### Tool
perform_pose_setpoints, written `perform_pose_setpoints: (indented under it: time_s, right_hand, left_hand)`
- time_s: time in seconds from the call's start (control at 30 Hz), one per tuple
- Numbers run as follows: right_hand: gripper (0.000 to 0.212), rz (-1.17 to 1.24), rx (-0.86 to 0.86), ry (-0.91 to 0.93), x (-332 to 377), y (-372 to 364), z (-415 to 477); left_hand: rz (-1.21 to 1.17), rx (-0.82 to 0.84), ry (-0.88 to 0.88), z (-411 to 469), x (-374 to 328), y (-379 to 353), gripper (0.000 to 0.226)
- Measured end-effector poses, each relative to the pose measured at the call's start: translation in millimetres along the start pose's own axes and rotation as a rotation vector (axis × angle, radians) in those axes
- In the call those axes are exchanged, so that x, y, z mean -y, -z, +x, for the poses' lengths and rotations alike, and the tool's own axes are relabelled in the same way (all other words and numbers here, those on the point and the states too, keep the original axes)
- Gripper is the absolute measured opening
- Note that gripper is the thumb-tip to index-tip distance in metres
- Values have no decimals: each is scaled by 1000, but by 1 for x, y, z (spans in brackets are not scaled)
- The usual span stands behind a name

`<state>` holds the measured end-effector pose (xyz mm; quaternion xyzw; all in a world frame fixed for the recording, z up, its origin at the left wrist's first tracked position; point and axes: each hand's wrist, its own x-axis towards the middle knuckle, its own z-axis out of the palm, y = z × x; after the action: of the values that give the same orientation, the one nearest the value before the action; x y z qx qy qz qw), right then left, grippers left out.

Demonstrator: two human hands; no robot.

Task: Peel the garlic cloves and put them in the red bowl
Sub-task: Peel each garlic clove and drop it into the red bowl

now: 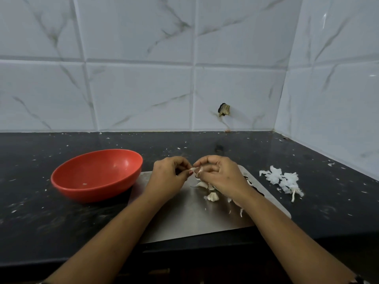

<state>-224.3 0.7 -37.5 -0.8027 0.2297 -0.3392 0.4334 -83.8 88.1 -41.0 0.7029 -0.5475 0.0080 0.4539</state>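
Left hand (166, 175) and right hand (221, 177), fingers curled, both pinching one garlic clove (198, 170) above far end of flat brushed-steel board (184, 218). Loose cloves (212, 196) on board, under hands. Glossy round red bowl (98, 171) just left of board. Flaky white peel heap (281, 179) right of board, on speckled black counter (51, 222).

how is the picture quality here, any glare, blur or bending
Head view: wide-angle bending tilts and bows the grout lines; light soft and even, no hard shadows; small glare streaks on the right wall; the clove pinched between left hand and right hand looks slightly soft.
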Motion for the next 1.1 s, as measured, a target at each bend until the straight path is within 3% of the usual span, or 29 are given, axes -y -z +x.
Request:
perform_pose_setpoints:
  time_s: [0.17,0.3,0.5,0.67,0.87,1.1]
  right_hand:
    - [33,-173,64,99,-4,6,-1]
    - [24,-394,97,116,-6,15,-6]
    - [15,-601,142,97,-6,11,-5]
    - [12,-350,21,185,-2,11,-6]
    - [10,-17,-104,149,1,9,-5]
    - [9,-60,-82,156,-1,6,-4]
  left_hand:
    - [163,119,49,1,5,4,7]
    - [193,212,42,0,7,4,9]
    - [148,182,18,0,9,5,21]
    - [-19,173,-68,-1,5,5,25]
    - [-327,189,-111,-5,-5,0,34]
    - [-203,111,-122,-5,-3,-3,17]
